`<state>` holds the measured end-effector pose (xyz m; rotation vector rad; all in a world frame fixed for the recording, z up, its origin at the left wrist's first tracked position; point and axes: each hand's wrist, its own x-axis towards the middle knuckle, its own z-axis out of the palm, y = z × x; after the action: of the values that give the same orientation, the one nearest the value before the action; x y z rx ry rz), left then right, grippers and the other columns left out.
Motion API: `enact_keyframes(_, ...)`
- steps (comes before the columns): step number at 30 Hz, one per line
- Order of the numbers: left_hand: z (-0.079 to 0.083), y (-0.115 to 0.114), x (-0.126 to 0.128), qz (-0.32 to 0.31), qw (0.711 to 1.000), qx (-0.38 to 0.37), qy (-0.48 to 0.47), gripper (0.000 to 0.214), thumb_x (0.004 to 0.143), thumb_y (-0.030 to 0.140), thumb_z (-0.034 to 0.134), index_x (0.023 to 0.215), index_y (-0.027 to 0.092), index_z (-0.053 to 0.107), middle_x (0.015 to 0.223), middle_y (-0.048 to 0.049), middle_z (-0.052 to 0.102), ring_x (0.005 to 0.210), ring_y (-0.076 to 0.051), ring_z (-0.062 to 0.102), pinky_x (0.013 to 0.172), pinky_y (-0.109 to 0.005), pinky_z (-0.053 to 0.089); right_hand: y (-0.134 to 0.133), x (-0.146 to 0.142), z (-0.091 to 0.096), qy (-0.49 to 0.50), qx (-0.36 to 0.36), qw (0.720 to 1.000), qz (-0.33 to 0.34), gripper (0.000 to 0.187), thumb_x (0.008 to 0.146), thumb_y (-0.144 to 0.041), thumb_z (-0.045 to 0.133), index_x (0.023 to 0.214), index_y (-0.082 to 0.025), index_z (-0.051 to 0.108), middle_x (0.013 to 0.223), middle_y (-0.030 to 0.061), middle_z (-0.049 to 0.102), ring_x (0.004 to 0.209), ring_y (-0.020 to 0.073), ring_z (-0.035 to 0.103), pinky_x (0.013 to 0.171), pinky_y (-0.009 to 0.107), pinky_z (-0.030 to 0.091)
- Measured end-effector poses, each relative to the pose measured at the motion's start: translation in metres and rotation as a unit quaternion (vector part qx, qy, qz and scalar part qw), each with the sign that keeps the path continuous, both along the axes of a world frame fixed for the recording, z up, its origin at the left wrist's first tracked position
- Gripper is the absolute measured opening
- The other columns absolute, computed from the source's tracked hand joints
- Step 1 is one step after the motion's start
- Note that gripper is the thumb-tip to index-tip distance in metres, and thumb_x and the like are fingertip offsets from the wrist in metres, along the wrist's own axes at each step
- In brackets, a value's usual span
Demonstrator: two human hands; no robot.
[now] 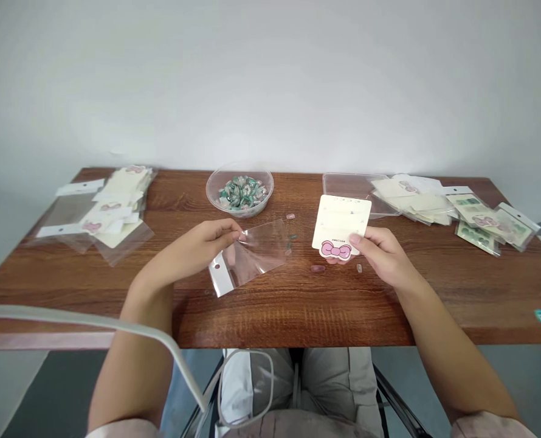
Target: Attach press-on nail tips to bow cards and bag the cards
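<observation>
My left hand (pixel 209 241) pinches the edge of a clear plastic sleeve (pixel 252 254) with a white header strip, which lies tilted on the wooden table (pixel 275 310). My right hand (pixel 382 252) grips a cream backing card (pixel 341 226) with a pink bow printed at its lower end, held just above the table. The two hands are apart, the card to the right of the sleeve. A few small loose pieces (pixel 317 268) lie on the wood between and below them.
A clear bowl (pixel 240 190) of small green and pink pieces stands at the back centre. Empty sleeves and cards are stacked at the left (pixel 109 213). A clear lid (pixel 352 185), more cards (pixel 416 201) and filled packets (pixel 489 222) lie at the right. A white cable (pixel 115 325) crosses the near edge.
</observation>
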<state>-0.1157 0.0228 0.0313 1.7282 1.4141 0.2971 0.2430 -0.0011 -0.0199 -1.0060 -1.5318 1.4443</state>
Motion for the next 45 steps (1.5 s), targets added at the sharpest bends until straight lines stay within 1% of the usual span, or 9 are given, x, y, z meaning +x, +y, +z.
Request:
enact_keyframes(2, 0.002, 0.000, 0.001, -0.004, 1.000, 0.005, -0.012, 0.041, 0.100, 0.058, 0.053, 0.091, 0.020, 0.065, 0.073, 0.0009, 0.068, 0.065, -0.016, 0.057, 0.062, -0.026, 0.044, 0.001, -0.002, -0.001, 0.004, 0.008, 1.000, -0.011, 0.034, 0.101, -0.048, 0.066, 0.113, -0.021, 0.082, 0.104, 0.0092, 0.082, 0.091, 0.0239, 0.077, 0.080, 0.037, 0.065)
enact_keyframes(4, 0.005, -0.001, 0.002, -0.011, 1.000, 0.002, -0.029, 0.042, 0.100, 0.057, 0.053, 0.086, 0.020, 0.063, 0.071, 0.0014, 0.067, 0.064, -0.014, 0.055, 0.062, -0.025, 0.044, 0.002, -0.007, -0.003, 0.032, -0.015, 0.999, -0.020, 0.034, 0.097, -0.049, 0.070, 0.112, -0.020, 0.081, 0.109, 0.0098, 0.082, 0.097, 0.0253, 0.078, 0.083, 0.039, 0.066)
enact_keyframes(9, 0.009, -0.003, 0.006, -0.032, 0.998, -0.022, -0.057, 0.042, 0.103, 0.056, 0.051, 0.086, 0.019, 0.062, 0.069, 0.0017, 0.068, 0.062, -0.013, 0.055, 0.061, -0.024, 0.043, 0.006, -0.026, -0.007, 0.175, -0.159, 0.971, -0.014, 0.043, 0.087, -0.051, 0.081, 0.115, -0.019, 0.077, 0.108, 0.0119, 0.083, 0.088, 0.0286, 0.082, 0.064, 0.037, 0.070)
enact_keyframes(15, 0.005, -0.001, 0.007, -0.028, 0.996, -0.029, -0.079, 0.041, 0.102, 0.058, 0.053, 0.091, 0.020, 0.062, 0.068, 0.0023, 0.068, 0.063, -0.014, 0.056, 0.061, -0.025, 0.044, 0.006, -0.036, -0.008, 0.229, -0.233, 0.945, -0.009, 0.042, 0.089, -0.045, 0.079, 0.119, -0.016, 0.071, 0.112, 0.0157, 0.082, 0.093, 0.0292, 0.082, 0.060, 0.030, 0.069)
enact_keyframes(21, 0.004, -0.001, 0.006, -0.037, 0.994, -0.017, -0.100, 0.039, 0.103, 0.055, 0.053, 0.090, 0.020, 0.062, 0.067, 0.0020, 0.069, 0.068, -0.015, 0.060, 0.067, -0.026, 0.048, 0.006, -0.038, -0.010, 0.237, -0.260, 0.933, 0.069, 0.043, 0.094, -0.047, 0.073, 0.120, -0.013, 0.069, 0.111, 0.0180, 0.082, 0.083, 0.0247, 0.083, 0.054, 0.022, 0.064)
enact_keyframes(26, 0.003, -0.001, 0.009, -0.044, 0.994, -0.027, -0.092, 0.040, 0.103, 0.057, 0.051, 0.094, 0.021, 0.064, 0.068, 0.0017, 0.070, 0.067, -0.015, 0.060, 0.066, -0.027, 0.047, 0.006, -0.039, -0.015, 0.253, -0.278, 0.919, 0.119, 0.039, 0.099, -0.045, 0.066, 0.118, -0.012, 0.069, 0.106, 0.0177, 0.083, 0.079, 0.0229, 0.082, 0.052, 0.021, 0.062)
enact_keyframes(35, -0.001, 0.001, 0.003, -0.055, 0.995, -0.013, -0.082, 0.038, 0.104, 0.056, 0.050, 0.096, 0.022, 0.064, 0.070, 0.0022, 0.072, 0.066, -0.015, 0.059, 0.066, -0.027, 0.044, 0.009, -0.040, -0.018, 0.265, -0.282, 0.916, 0.108, 0.036, 0.097, -0.044, 0.069, 0.112, -0.012, 0.067, 0.101, 0.0151, 0.083, 0.073, 0.0206, 0.082, 0.048, 0.019, 0.059)
enact_keyframes(41, -0.001, 0.001, 0.007, -0.064, 0.994, -0.016, -0.089, 0.038, 0.104, 0.056, 0.050, 0.099, 0.021, 0.066, 0.069, 0.0020, 0.073, 0.060, -0.014, 0.055, 0.061, -0.027, 0.042, 0.006, -0.043, -0.018, 0.245, -0.288, 0.918, 0.122, 0.037, 0.101, -0.051, 0.057, 0.110, -0.016, 0.061, 0.091, 0.0144, 0.083, 0.063, 0.0225, 0.080, 0.034, 0.017, 0.044)
enact_keyframes(45, 0.001, 0.001, 0.008, -0.067, 0.994, -0.019, -0.088, 0.040, 0.104, 0.057, 0.049, 0.100, 0.020, 0.066, 0.068, 0.0014, 0.073, 0.059, -0.014, 0.055, 0.060, -0.026, 0.042, 0.003, -0.044, -0.014, 0.225, -0.277, 0.928, 0.109, 0.041, 0.098, -0.058, 0.059, 0.108, -0.019, 0.061, 0.091, 0.0132, 0.084, 0.062, 0.0223, 0.079, 0.036, 0.018, 0.043)
